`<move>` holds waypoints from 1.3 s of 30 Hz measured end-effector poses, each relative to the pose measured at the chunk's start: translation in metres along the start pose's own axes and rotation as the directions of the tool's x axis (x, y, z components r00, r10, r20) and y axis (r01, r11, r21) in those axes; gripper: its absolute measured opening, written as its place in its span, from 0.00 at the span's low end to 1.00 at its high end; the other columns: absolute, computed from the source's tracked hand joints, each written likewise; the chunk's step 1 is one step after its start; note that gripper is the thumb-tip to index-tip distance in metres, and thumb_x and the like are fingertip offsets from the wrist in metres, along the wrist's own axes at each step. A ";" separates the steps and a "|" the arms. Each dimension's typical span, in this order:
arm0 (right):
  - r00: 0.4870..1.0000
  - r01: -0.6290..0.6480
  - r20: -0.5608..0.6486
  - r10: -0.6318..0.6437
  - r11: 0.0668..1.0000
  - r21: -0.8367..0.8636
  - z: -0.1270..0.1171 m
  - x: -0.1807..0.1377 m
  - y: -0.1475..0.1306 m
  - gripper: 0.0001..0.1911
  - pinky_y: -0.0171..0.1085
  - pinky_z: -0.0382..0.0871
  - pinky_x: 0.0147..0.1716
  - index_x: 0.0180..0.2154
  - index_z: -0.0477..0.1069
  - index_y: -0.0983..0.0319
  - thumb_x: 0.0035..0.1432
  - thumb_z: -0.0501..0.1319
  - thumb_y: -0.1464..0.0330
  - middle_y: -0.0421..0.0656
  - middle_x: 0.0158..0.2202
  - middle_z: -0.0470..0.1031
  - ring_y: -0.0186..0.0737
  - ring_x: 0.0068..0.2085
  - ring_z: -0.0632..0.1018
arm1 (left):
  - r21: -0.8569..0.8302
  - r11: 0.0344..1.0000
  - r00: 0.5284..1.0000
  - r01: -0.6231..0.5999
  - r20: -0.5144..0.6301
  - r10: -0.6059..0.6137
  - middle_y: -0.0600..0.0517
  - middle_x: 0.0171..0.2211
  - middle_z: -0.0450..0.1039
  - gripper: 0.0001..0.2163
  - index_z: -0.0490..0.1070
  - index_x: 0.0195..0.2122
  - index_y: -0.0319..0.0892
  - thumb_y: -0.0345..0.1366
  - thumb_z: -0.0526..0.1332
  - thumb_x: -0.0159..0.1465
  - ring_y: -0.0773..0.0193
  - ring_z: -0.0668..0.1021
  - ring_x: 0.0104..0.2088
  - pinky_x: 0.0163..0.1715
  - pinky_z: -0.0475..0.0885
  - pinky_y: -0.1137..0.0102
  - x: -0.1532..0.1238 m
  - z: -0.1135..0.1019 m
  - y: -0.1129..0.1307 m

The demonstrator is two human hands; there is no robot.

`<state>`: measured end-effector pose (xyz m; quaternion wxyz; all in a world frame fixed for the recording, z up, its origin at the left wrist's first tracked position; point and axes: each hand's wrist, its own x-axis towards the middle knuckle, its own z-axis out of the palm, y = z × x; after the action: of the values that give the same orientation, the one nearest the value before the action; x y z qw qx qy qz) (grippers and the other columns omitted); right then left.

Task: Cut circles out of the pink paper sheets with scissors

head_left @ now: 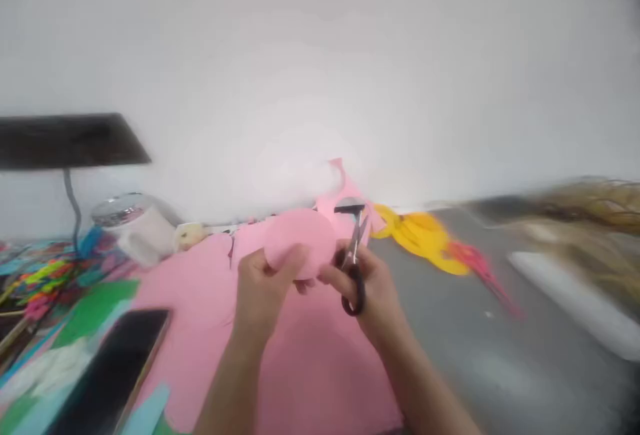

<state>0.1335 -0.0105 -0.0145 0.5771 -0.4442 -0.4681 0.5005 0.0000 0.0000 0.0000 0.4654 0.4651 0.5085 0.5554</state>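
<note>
My left hand is closed on a round pink paper piece, held up above a large pink paper sheet on the table. My right hand grips black-handled scissors, fingers through the loops, blades pointing up beside the right edge of the pink round piece. The picture is blurred by motion, so I cannot tell whether the blades touch the paper.
A black phone lies at the lower left on green and blue paper. A white jar with a silver lid lies behind. Yellow paper scraps and a red one lie on the grey table to the right. A dark lamp head hangs at left.
</note>
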 end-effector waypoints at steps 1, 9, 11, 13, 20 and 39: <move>1.000 0.000 0.021 0.000 1.000 0.000 0.000 0.000 -0.001 0.12 0.32 0.58 0.23 0.28 0.65 0.60 0.46 0.68 0.66 0.34 0.22 0.66 0.31 0.24 0.64 | 0.002 1.000 1.000 -0.018 -0.013 0.018 0.53 0.13 0.71 0.11 0.71 0.15 0.39 0.34 0.67 0.51 0.65 0.72 0.14 0.15 0.68 0.71 0.000 0.001 0.001; 0.964 -0.050 0.262 0.042 0.998 0.024 -0.002 -0.003 -0.004 0.10 0.34 0.56 0.26 0.30 0.66 0.61 0.49 0.67 0.66 0.36 0.23 0.65 0.33 0.26 0.63 | -0.048 0.995 0.991 -0.085 -0.111 0.080 0.55 0.10 0.67 0.13 0.67 0.12 0.40 0.33 0.67 0.50 0.68 0.68 0.11 0.12 0.63 0.72 0.000 0.002 0.005; 0.942 -0.067 0.335 0.037 0.995 0.078 -0.003 -0.003 -0.002 0.12 0.35 0.56 0.27 0.31 0.66 0.61 0.49 0.68 0.64 0.37 0.24 0.66 0.34 0.27 0.65 | -0.051 0.995 0.991 -0.081 -0.113 0.075 0.55 0.11 0.68 0.13 0.67 0.12 0.40 0.32 0.67 0.49 0.68 0.68 0.11 0.11 0.63 0.73 -0.001 0.001 0.006; 0.924 -0.103 0.379 0.056 0.989 0.105 -0.003 -0.004 -0.001 0.14 0.35 0.57 0.28 0.32 0.66 0.61 0.49 0.69 0.63 0.38 0.26 0.68 0.35 0.29 0.66 | -0.050 0.995 0.991 -0.081 -0.115 0.075 0.55 0.10 0.67 0.13 0.67 0.11 0.41 0.32 0.67 0.49 0.68 0.68 0.11 0.11 0.64 0.73 -0.001 0.001 0.006; 0.926 -0.128 0.366 0.092 0.989 0.076 -0.004 -0.004 -0.002 0.17 0.36 0.57 0.29 0.31 0.66 0.61 0.48 0.70 0.60 0.38 0.26 0.67 0.36 0.30 0.67 | -0.005 0.996 0.991 -0.088 -0.104 0.087 0.56 0.10 0.66 0.14 0.66 0.11 0.41 0.31 0.67 0.50 0.70 0.67 0.10 0.11 0.64 0.74 -0.005 0.003 0.010; 0.931 -0.031 0.364 0.024 0.999 0.015 -0.002 -0.004 -0.006 0.17 0.36 0.61 0.27 0.32 0.68 0.61 0.52 0.66 0.55 0.40 0.26 0.71 0.34 0.27 0.66 | 0.031 0.991 0.984 -0.129 -0.121 0.132 0.56 0.08 0.63 0.17 0.64 0.10 0.42 0.37 0.67 0.51 0.68 0.67 0.10 0.09 0.63 0.72 -0.006 0.004 0.009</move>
<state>0.1360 -0.0151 -0.0095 0.4779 -0.3443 -0.5555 0.5869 0.0040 -0.0056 0.0084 0.3904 0.4676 0.5112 0.6063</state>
